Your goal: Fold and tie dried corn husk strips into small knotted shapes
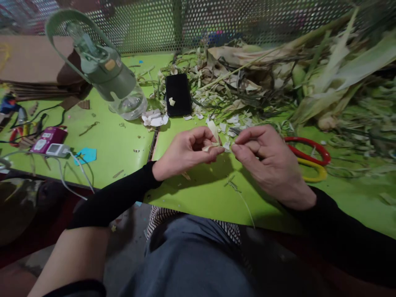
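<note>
My left hand (pixel 187 150) is curled shut around a pale strip of dried husk (pixel 213 136), held just above the green table (pixel 198 194). My right hand (pixel 262 159) pinches the other end of the same strip with thumb and forefinger. The two hands nearly touch at the fingertips. A thin green stalk (pixel 238 192) lies on the table below them. Both forearms wear black sleeves.
A heap of husks and long leaves (pixel 293 78) fills the back right. Red and yellow scissors (pixel 309 159) lie right of my right hand. A black phone (pixel 177 95), a green water bottle (pixel 102 62), a pink device (pixel 49 139) and cables lie to the left.
</note>
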The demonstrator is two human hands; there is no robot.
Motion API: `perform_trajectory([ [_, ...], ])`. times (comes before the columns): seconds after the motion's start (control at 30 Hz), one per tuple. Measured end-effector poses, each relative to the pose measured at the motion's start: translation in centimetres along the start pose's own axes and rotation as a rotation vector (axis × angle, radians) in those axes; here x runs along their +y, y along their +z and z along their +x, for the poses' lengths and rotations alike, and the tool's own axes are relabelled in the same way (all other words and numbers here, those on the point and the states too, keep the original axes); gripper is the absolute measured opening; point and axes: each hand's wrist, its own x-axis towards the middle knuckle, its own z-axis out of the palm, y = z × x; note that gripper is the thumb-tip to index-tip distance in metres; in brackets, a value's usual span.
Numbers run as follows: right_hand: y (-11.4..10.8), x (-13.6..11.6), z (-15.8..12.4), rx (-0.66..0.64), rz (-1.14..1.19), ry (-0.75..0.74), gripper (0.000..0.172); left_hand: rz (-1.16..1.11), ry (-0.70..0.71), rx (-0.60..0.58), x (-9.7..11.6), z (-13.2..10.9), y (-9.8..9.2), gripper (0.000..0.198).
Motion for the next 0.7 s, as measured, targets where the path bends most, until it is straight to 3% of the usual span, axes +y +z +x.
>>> perform_trajectory([
  [0.1, -0.1, 0.3, 0.6, -0.01, -0.054, -0.023, 0.028, 0.121, -0.011, -0.061, -0.1, 0.2, -0.3, 0.035],
  [0.27, 0.1, 0.7, 1.3, 0.009, -0.203, -0.199, 0.029, 0.208, -0.007, -0.16, -0.5, 0.3, -0.3, 0.027],
  [0.4, 0.2, 0.8, 1.2, 0.058, -0.296, -0.358, 0.015, 0.271, -0.029, -0.131, -0.8, 0.2, -0.1, 0.022],
  [0.47, 0.2, 0.9, 1.1, 0.076, -0.343, -0.368, 0.009, 0.305, -0.031, -0.113, -0.9, 0.1, 0.0, 0.022],
  [0.7, 0.4, 1.3, 1.1, 0.053, -0.432, -0.388, 0.018, 0.443, -0.026, -0.047, -1.2, 0.2, 0.3, 0.014],
])
